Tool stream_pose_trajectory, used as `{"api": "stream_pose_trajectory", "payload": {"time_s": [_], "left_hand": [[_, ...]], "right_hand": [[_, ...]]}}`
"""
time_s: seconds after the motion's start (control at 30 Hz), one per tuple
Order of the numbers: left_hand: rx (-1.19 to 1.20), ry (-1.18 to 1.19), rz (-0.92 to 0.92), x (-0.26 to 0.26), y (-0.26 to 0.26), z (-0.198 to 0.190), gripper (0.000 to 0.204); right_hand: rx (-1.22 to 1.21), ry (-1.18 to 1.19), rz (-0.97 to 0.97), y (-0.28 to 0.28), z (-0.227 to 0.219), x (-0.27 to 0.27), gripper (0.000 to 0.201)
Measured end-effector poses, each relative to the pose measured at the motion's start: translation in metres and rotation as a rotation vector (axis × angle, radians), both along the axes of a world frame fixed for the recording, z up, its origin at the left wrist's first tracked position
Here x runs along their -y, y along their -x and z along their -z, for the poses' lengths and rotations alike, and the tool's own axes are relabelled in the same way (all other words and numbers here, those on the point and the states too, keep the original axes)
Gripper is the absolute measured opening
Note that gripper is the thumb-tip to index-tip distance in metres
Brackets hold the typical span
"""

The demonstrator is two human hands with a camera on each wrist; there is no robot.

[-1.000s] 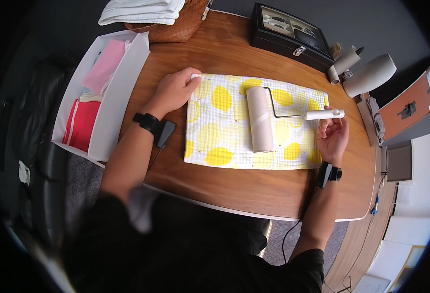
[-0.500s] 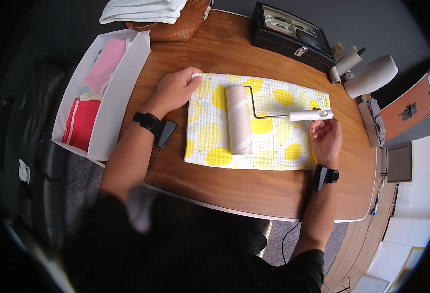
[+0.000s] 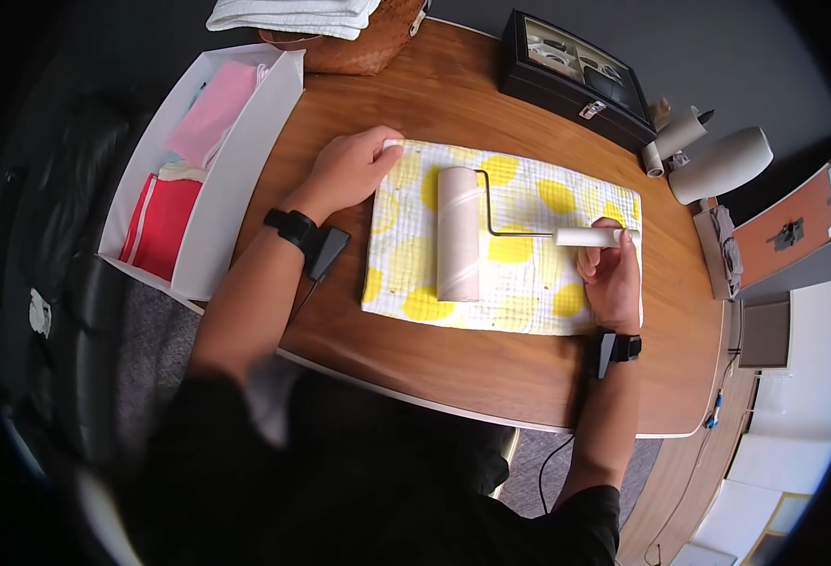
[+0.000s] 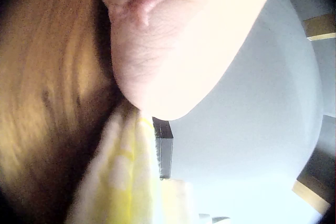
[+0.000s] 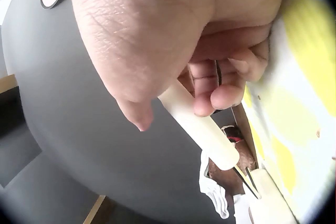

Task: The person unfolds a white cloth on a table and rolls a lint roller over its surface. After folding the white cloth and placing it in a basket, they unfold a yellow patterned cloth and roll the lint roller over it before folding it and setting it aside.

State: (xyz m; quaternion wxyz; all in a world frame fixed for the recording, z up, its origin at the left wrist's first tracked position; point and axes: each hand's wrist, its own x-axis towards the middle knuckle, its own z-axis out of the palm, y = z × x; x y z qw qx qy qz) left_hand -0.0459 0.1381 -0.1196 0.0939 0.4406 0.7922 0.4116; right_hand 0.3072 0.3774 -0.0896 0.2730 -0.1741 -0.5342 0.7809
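Note:
A white muslin cloth (image 3: 519, 307) with yellow lemons lies folded flat on the wooden table. My left hand (image 3: 344, 172) pinches its far left corner; in the left wrist view the cloth (image 4: 123, 182) gathers into folds under the thumb. Across the cloth lies the pale cylinder of a lint roller (image 3: 459, 236), joined by a bent dark wire to a white handle. My right hand (image 3: 613, 283) holds that handle over the cloth's right side. In the right wrist view, curled fingertips (image 5: 223, 97) rest against the handle (image 5: 202, 132), with the thumb on its other side.
At left stands a white box (image 3: 245, 156) with pink and red folded cloths. Behind it are a woven basket (image 3: 363, 52) and stacked white towels (image 3: 293, 14). A black glass-lidded case (image 3: 576, 80) sits at the back, near a white vase (image 3: 722, 165).
The lint roller first moved left across the cloth, then stayed near its left-middle. My right hand moved left and its grip came round the handle. My left hand stayed at the corner.

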Motion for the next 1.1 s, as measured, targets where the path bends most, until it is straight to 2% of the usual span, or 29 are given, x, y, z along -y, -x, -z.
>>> {"api": "stream_pose_trajectory", "payload": {"time_s": [0.07, 0.17, 0.3, 0.37, 0.47, 0.57, 0.6, 0.77, 0.83, 0.9, 1.03, 1.1], "left_hand": [[0.000, 0.016, -0.001, 0.000, 0.001, 0.000, 0.027], [-0.009, 0.041, 0.001, -0.001, 0.000, -0.002, 0.027], [-0.004, 0.042, 0.009, -0.001, 0.001, -0.002, 0.027], [0.007, 0.021, 0.012, -0.001, 0.001, 0.000, 0.028], [0.018, -0.004, 0.002, 0.001, 0.000, 0.000, 0.028], [0.022, 0.007, 0.004, 0.000, 0.001, 0.001, 0.028], [0.021, 0.013, 0.005, 0.000, 0.001, 0.000, 0.028], [0.008, 0.014, 0.005, -0.001, 0.001, 0.000, 0.028], [-0.011, 0.025, 0.003, -0.001, 0.001, 0.000, 0.028], [0.015, 0.041, 0.002, -0.002, 0.000, -0.002, 0.028], [0.063, 0.046, -0.001, -0.002, -0.001, -0.003, 0.029], [0.064, 0.035, 0.010, -0.003, 0.000, -0.001, 0.030]], "right_hand": [[0.077, -0.058, -0.002, 0.001, -0.002, 0.005, 0.037], [0.181, -0.089, 0.001, 0.002, -0.003, 0.005, 0.036], [0.155, 0.005, 0.203, -0.007, 0.000, -0.014, 0.038], [0.043, 0.075, 0.354, -0.015, -0.002, -0.028, 0.036], [-0.106, 0.123, 0.419, -0.042, 0.003, -0.060, 0.035], [-0.040, 0.131, 0.575, -0.046, 0.001, -0.064, 0.034], [0.018, 0.101, 0.583, -0.043, 0.002, -0.063, 0.034], [0.226, -0.008, 0.264, -0.006, -0.008, -0.012, 0.041], [0.335, -0.054, 0.221, 0.014, -0.016, 0.018, 0.045], [0.398, -0.192, 0.162, 0.015, -0.010, 0.022, 0.046], [0.279, -0.056, 0.269, 0.010, -0.013, 0.008, 0.051], [0.210, -0.033, 0.430, -0.011, -0.004, -0.027, 0.045]]}}
